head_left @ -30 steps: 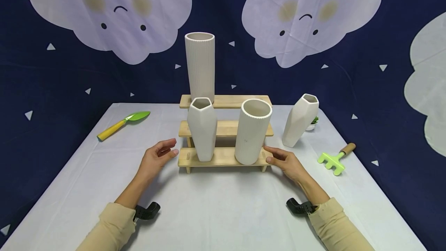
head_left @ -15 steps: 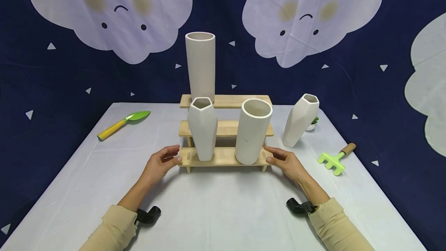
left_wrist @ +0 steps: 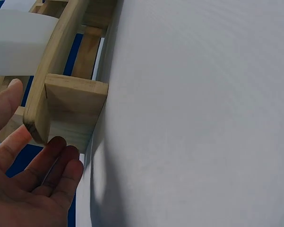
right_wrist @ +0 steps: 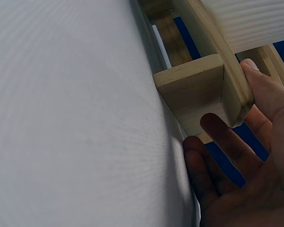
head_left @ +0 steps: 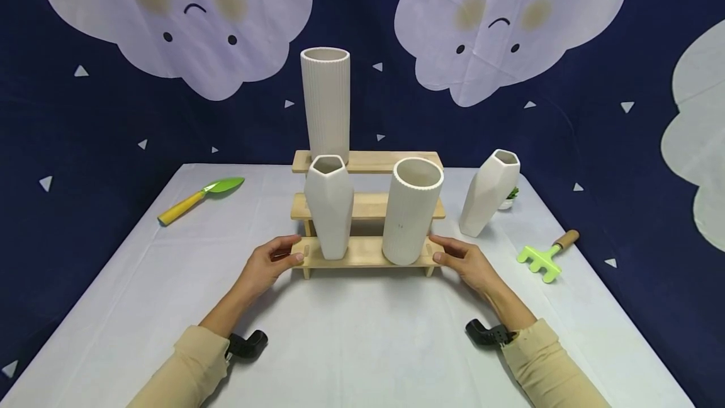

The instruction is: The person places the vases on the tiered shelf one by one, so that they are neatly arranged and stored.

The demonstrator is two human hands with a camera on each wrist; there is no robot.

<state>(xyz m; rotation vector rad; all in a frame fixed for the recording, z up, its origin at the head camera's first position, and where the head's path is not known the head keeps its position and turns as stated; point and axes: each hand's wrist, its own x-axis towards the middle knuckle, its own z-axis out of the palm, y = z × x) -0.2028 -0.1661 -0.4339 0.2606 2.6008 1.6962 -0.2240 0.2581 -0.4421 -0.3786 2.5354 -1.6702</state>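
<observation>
A three-tier wooden plant stand [head_left: 365,253] stands mid-table. My left hand [head_left: 270,266] grips the left end of its lowest shelf, thumb at the top side and other fingers curled below in the left wrist view. The right hand [head_left: 467,262] holds the opposite end; in the right wrist view its thumb [right_wrist: 260,80] lies along the board with the fingers beneath. On the lowest shelf are a white faceted vase [head_left: 330,206] at left and a ribbed white cylinder vase [head_left: 410,219] at right. A taller ribbed vase [head_left: 326,106] occupies the top tier's left.
Right of the stand, another faceted white vase [head_left: 488,194] leans in front of a small potted plant [head_left: 508,201]. A green hand rake [head_left: 545,258] lies at the right edge, a yellow-handled trowel [head_left: 198,200] at the back left. Dark cloud-printed cloth [head_left: 362,5] hangs behind.
My left hand has moved right, from beside the lowest shelf onto its left end. The right hand has stayed at the right end. The stand and vases keep their places.
</observation>
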